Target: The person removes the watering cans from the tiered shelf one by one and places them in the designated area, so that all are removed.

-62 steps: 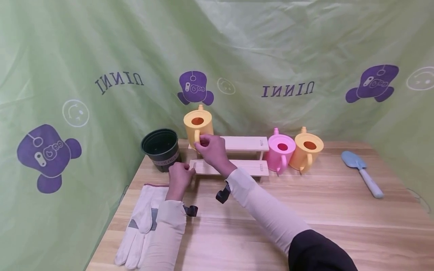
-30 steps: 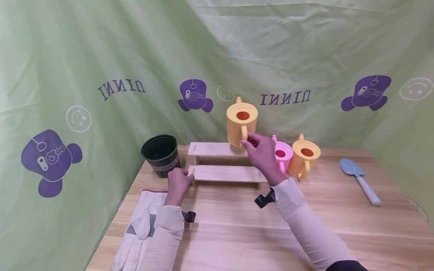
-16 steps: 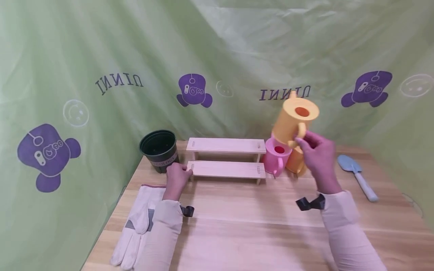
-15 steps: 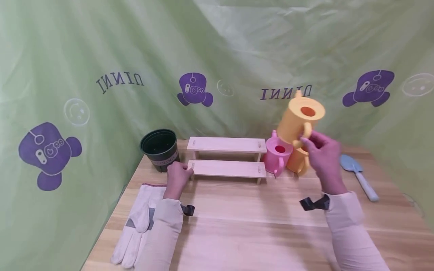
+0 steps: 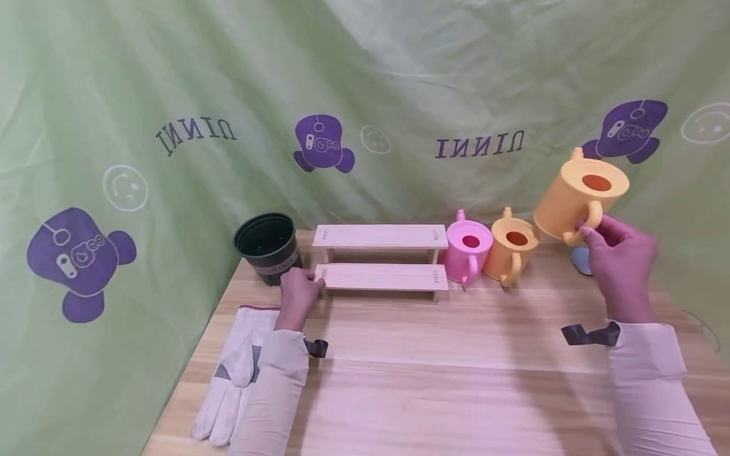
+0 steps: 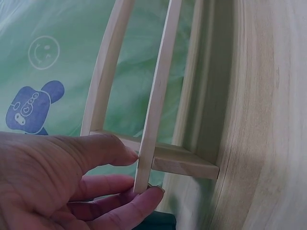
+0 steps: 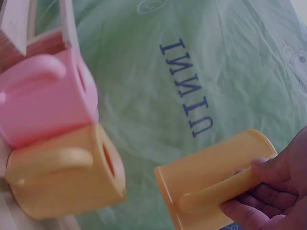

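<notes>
My right hand point(image 5: 623, 266) pinches the handle of a yellow watering can point(image 5: 576, 196), holding it tilted above the table at the right. In the right wrist view, thumb and fingers wrap the handle of that can point(image 7: 211, 177). With its thumb and fingers, my left hand point(image 5: 298, 294) grips the left end of the lower board of a two-tier wooden shelf point(image 5: 382, 277). The left wrist view shows the board point(image 6: 152, 110) between thumb and fingertips. Right of the shelf stand a pink watering can point(image 5: 469, 250) and a second yellow watering can point(image 5: 510, 247).
A dark green plant pot point(image 5: 267, 247) stands left of the shelf. White work gloves point(image 5: 236, 373) lie beside my left forearm. A blue trowel point(image 5: 582, 259) is mostly hidden behind my right hand. A green curtain point(image 5: 399, 76) hangs behind the wooden table point(image 5: 422, 392).
My right hand has carried the yellow watering can from above the shelf's left end, past the other cans, to the far right. The left hand has stayed at the shelf's left end.
</notes>
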Available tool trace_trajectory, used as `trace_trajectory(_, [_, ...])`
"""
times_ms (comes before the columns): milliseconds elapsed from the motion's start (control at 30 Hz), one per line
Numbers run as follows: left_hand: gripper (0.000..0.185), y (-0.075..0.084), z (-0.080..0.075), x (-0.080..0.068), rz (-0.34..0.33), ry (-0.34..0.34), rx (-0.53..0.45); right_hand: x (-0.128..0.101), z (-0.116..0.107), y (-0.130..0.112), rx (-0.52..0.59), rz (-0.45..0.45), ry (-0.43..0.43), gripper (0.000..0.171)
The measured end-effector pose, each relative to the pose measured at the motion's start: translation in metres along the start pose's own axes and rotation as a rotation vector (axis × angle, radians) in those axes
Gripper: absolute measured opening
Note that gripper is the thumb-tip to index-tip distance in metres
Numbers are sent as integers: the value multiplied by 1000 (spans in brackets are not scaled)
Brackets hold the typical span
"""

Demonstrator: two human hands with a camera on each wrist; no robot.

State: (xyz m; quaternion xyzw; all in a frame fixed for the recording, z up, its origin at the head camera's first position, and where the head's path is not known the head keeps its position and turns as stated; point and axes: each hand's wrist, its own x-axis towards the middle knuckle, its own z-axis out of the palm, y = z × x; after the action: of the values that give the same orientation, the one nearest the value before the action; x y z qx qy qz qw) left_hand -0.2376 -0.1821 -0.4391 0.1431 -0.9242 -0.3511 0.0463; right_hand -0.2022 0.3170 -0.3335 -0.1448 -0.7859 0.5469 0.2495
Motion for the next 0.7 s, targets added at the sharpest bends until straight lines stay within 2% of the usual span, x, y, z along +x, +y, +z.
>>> trace_trajectory(167, [14, 5, -2, -1, 3, 20, 13, 7, -8, 7, -38, 30, 20, 39])
trace_trajectory(333, [21, 10, -6, -2, -44, -21, -15, 14, -12, 14, -85, 42, 13, 41])
trace_trajectory(433, [21, 12, -7, -2, -46, -32, -23, 16, -12, 24, -98, 49, -11, 42])
trace_trajectory(567, [21, 11, -6, -4, -48, -38, -30, 13, -11, 40, -113, 63, -35, 43])
trace_trajectory(700, [24, 9, -3, -7, -62, -46, -25, 5, -6, 58, -164, 38, -22, 40])
